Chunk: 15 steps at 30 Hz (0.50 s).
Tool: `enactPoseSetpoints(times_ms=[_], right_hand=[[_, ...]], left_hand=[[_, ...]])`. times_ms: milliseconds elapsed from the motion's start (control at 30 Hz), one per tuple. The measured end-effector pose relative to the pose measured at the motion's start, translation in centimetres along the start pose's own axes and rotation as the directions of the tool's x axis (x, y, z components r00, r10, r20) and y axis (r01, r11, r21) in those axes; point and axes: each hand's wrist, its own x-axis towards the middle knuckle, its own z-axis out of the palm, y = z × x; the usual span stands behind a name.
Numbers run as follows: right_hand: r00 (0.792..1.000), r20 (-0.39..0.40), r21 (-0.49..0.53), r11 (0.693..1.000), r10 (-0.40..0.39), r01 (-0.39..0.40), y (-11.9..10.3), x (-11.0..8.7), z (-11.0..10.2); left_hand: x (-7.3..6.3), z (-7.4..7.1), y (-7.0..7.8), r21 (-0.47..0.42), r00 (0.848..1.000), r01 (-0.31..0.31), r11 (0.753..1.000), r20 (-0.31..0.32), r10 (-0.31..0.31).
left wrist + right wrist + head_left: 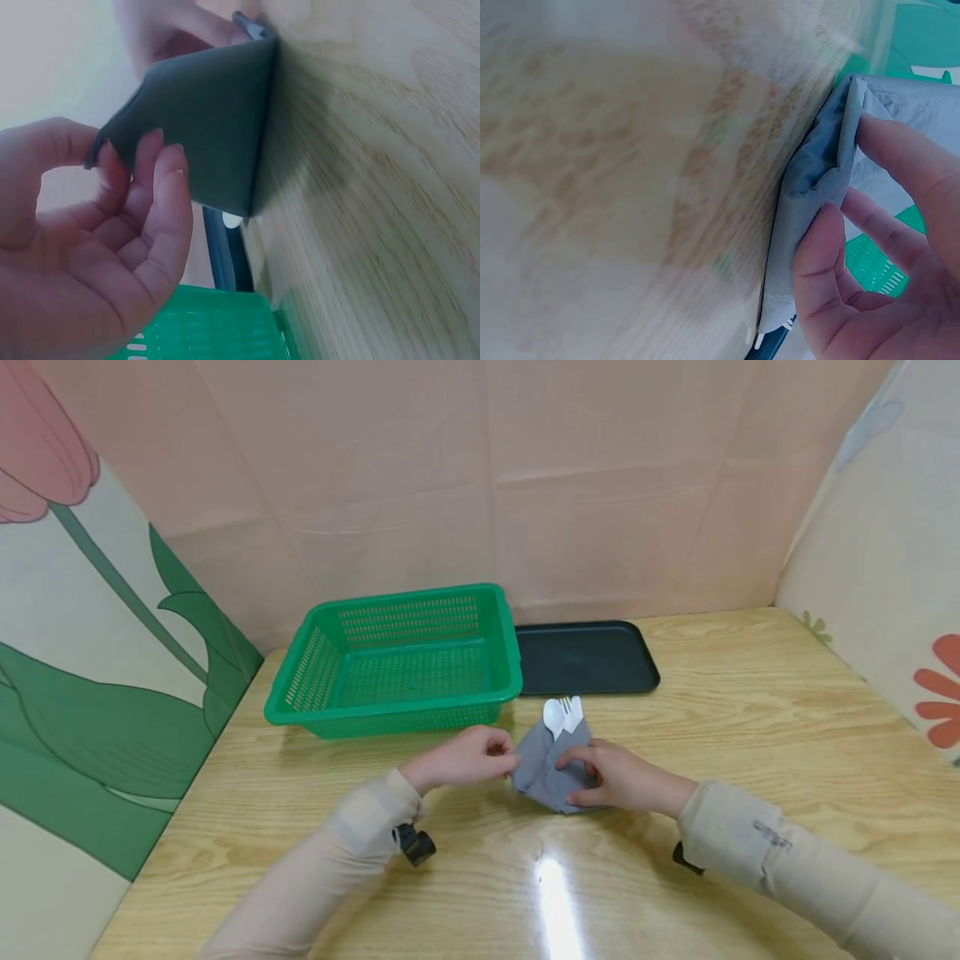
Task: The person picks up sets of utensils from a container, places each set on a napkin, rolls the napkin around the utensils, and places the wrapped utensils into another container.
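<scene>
A grey napkin [534,762], folded into a pocket, lies on the table. From its far end stick out a white spoon [553,717], a white fork [567,710] and the white tip of another utensil [577,712]. With thumb and index finger my left hand [467,757] pinches the napkin's left edge; the left wrist view shows that edge lifted beside the fingertips. My right hand [626,777] holds the right side, thumb near the close edge and fingers on the folded layer. In the right wrist view, the napkin's fold [799,214] stands between thumb and fingers.
A green slotted basket [408,714] stands behind my left hand. To its right, against the back wall, lies a black tray [588,658], partly hidden by the basket. Bare wooden table [750,710] shows on the right.
</scene>
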Motion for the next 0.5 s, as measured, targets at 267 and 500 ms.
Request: enactPoseSetpoints(times_ms=[267, 500], right_hand=[[1.000, 0.004, 0.008, 1.000, 0.008, -0.008, -0.1, 0.0, 0.0], [1.000, 0.000, 0.012, 1.000, 0.005, -0.005, -0.1, 0.1, 0.0]], left_hand=[[0.7, 0.6, 0.5, -0.033, 1.000, -0.001, 0.999, -0.001, 0.001], [1.3, 0.8, 0.9, -0.062, 1.000, 0.013, 0.998, -0.004, -0.013]])
